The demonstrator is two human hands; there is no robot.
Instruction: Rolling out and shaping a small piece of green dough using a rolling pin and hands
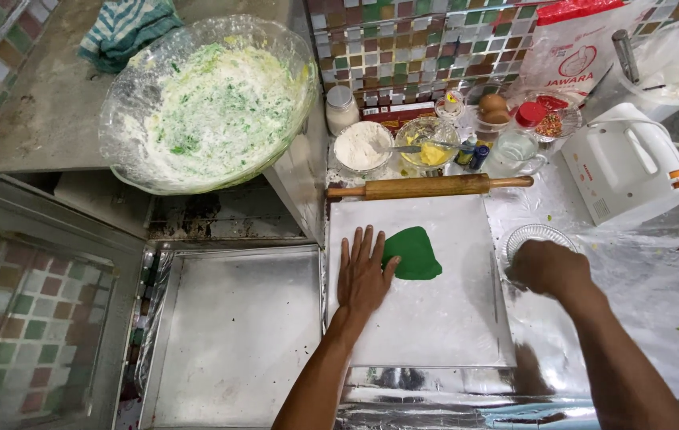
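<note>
The left hand (365, 275) lies flat and released on the white board (427, 318), fingertips touching the one green dough piece (413, 253) near the board's middle. The right hand (548, 269) is curled over a small glass dish (532, 236) just beside the board; what it grips I cannot tell. Pressing evenly would probably keep the dough flat. One rolling pin (429, 186) lies behind on the bench (658, 302).
</note>
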